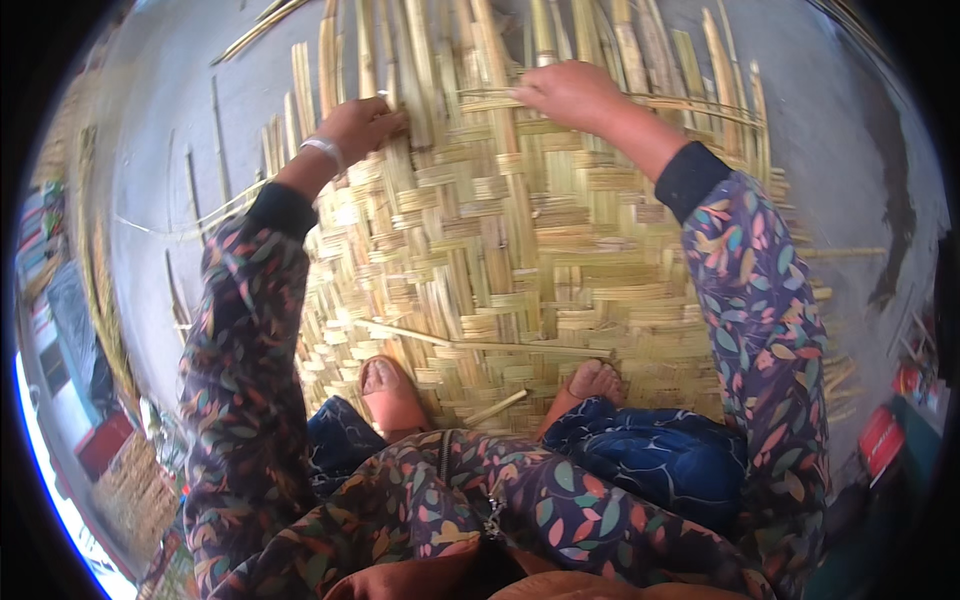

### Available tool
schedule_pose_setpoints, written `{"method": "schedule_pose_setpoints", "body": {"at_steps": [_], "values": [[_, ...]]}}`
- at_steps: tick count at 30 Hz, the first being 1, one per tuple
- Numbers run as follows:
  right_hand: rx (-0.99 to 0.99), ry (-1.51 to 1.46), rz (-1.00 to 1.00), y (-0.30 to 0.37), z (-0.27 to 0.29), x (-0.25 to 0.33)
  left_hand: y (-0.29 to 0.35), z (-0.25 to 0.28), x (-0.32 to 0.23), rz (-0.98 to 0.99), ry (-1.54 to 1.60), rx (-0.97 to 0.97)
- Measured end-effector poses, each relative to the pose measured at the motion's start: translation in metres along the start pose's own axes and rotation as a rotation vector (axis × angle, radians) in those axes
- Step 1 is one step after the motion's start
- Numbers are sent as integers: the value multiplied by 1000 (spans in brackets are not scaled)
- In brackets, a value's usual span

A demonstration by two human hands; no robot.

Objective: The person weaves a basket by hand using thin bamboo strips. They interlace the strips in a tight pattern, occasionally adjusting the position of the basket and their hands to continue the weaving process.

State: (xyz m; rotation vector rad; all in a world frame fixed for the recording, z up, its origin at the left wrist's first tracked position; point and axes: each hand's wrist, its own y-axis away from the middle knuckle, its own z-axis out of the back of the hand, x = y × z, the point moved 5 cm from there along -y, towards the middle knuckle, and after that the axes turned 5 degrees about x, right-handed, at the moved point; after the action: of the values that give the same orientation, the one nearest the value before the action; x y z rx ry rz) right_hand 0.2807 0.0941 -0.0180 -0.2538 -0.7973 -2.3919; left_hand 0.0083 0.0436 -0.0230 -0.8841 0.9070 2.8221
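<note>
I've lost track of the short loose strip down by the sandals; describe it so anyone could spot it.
Start with the big woven mat and go to its near part, where two orange-brown sandals stand. The short strip lies between them. Unlike the interlaced strips around it, it rests on top of the weave, slanting with its right end farther from the body.

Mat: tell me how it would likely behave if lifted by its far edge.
The mat would probably bend springily rather than drape like cloth, being woven of flat strips. Its loose ends look fairly stiff, since they jut out straight, but might spread where they leave the weave. The sandals on it would likely pin the near part down.
</note>
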Motion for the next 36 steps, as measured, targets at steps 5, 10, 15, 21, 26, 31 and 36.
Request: {"method": "schedule_pose_setpoints", "body": {"at_steps": [5, 10, 15, 21, 26, 31, 36], "values": [[-175, -15, 55, -22, -2, 41, 23, 44, 7, 120, -138, 33], [-51, -45, 35, -21, 1, 48, 24, 30, 11, 247, -44, 135], [-8, -110, -8, -22, 6, 52, 10, 31, 20, 276, -134, 238], [-41, -180, 7, -30, -1, 47, 19, 32, 39, 224, 13, 174], [76, -246, 23, -36, -1, 37, 8, 29, 31, 90, -436, 178], [174, -331, 17, -20, 14, 14, 14, 19, -51, -125, -706, -55], [108, -388, 32, -12, 13, 17, -6, -14, -96, -474, -276, -236]]}}
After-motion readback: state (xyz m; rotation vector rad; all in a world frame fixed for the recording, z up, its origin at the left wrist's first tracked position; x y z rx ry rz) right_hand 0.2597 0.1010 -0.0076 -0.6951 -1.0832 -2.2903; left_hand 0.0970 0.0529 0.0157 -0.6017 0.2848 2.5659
